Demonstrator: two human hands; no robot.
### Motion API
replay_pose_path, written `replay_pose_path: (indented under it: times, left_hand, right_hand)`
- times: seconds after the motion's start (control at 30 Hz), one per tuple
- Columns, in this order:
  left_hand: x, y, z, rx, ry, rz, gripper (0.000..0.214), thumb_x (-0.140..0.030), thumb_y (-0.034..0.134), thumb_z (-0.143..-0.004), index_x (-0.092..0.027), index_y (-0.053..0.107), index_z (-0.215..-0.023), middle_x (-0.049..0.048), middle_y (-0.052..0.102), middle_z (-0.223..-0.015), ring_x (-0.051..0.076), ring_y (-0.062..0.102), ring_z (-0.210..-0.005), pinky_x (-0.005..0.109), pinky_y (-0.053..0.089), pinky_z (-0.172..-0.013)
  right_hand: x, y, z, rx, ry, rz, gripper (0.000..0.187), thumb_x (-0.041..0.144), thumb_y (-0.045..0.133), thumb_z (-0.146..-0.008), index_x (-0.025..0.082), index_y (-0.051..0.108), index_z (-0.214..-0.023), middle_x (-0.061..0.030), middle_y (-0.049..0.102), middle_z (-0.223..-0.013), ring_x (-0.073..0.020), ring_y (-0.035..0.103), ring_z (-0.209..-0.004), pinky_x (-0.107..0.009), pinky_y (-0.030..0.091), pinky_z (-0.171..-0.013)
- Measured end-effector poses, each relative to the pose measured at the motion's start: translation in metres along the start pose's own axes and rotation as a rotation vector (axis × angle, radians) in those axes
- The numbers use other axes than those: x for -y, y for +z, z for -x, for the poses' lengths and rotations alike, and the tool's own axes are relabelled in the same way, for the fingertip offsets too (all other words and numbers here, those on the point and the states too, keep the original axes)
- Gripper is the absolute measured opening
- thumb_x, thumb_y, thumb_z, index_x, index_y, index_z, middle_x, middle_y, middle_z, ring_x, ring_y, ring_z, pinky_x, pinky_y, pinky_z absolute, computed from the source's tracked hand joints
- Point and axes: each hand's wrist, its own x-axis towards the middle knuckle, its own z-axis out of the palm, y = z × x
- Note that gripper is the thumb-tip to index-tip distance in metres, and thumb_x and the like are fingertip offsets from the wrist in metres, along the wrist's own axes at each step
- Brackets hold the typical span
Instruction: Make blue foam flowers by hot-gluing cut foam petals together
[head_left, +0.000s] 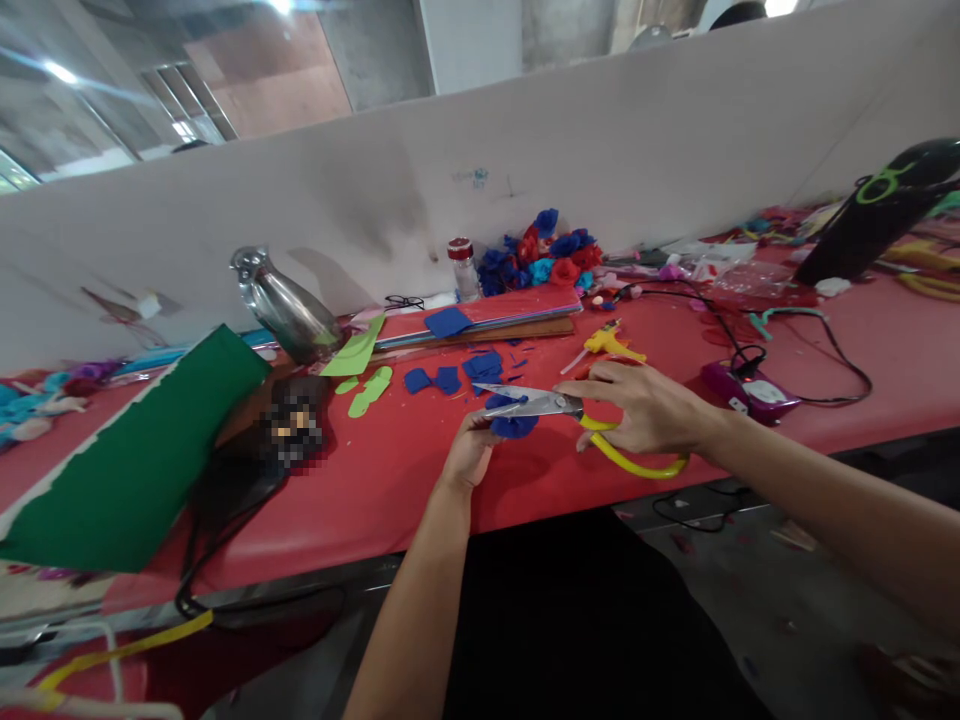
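Observation:
My left hand [470, 450] grips a dark blue paper flower [516, 427] above the front part of the red-covered table. Yellow-handled scissors [551, 403] are in my right hand [637, 402], their blades parted and lying across the top of the blue piece. Whether the blades cut into it, I cannot tell. Just beyond, blue cut pieces [448, 380] and small scraps lie on the red surface. To their left are light green cut-outs [370, 390]. A yellow glue gun [611, 342] rests behind my right hand.
A steel jug [285, 305], a red-lidded jar [463, 270] and a heap of blue and red flowers [551, 250] stand along the wall. Green sheet [150, 460] and a black bag [240, 470] lie left. At right are a purple power box [750, 390] with cable and a black bottle [862, 215].

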Motion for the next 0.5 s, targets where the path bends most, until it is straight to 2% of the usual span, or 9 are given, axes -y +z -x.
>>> replay_pose_path:
  times: [0.13,0.33,0.43,0.5]
  left_hand:
    - [0.000,0.000,0.000,-0.002,0.009,0.010,0.024,-0.006,0.069,-0.046,-0.019,0.074,-0.066,0.0008,0.070,-0.067,0.016,0.061,-0.071,0.027,0.044,-0.068]
    - [0.000,-0.002,-0.001,-0.034,0.000,0.035,0.016,-0.004,0.070,-0.045,-0.018,0.062,-0.050,-0.0043,0.060,-0.051,0.009,0.051,-0.053,0.024,0.039,-0.060]
    - [0.000,-0.001,-0.001,-0.104,0.016,0.104,0.019,-0.006,0.073,-0.041,-0.018,0.061,-0.049,-0.0056,0.058,-0.049,0.008,0.050,-0.050,0.023,0.037,-0.056]
    - [-0.001,0.001,-0.001,-0.117,0.034,0.117,0.021,-0.009,0.077,-0.040,-0.018,0.061,-0.050,-0.0054,0.060,-0.052,0.008,0.051,-0.052,0.023,0.039,-0.058]
  right_hand:
    - [-0.004,-0.004,-0.002,0.028,-0.022,0.016,0.058,0.055,0.066,-0.074,0.022,0.064,-0.121,-0.0088,0.061,-0.087,-0.0198,0.056,-0.074,-0.030,0.045,-0.065]
    - [-0.007,0.000,0.001,0.012,0.010,0.023,0.057,0.057,0.064,-0.076,0.022,0.064,-0.121,-0.0100,0.067,-0.091,-0.0229,0.061,-0.079,-0.031,0.046,-0.064]
    - [-0.006,0.011,0.001,-0.079,0.144,-0.031,0.055,0.055,0.062,-0.078,0.019,0.063,-0.120,-0.0109,0.070,-0.094,-0.0230,0.063,-0.079,-0.031,0.047,-0.067]
    - [-0.005,0.021,-0.002,-0.093,0.315,-0.065,0.049,0.054,0.060,-0.080,0.020,0.064,-0.115,-0.0093,0.071,-0.089,-0.0218,0.064,-0.072,-0.030,0.046,-0.064]
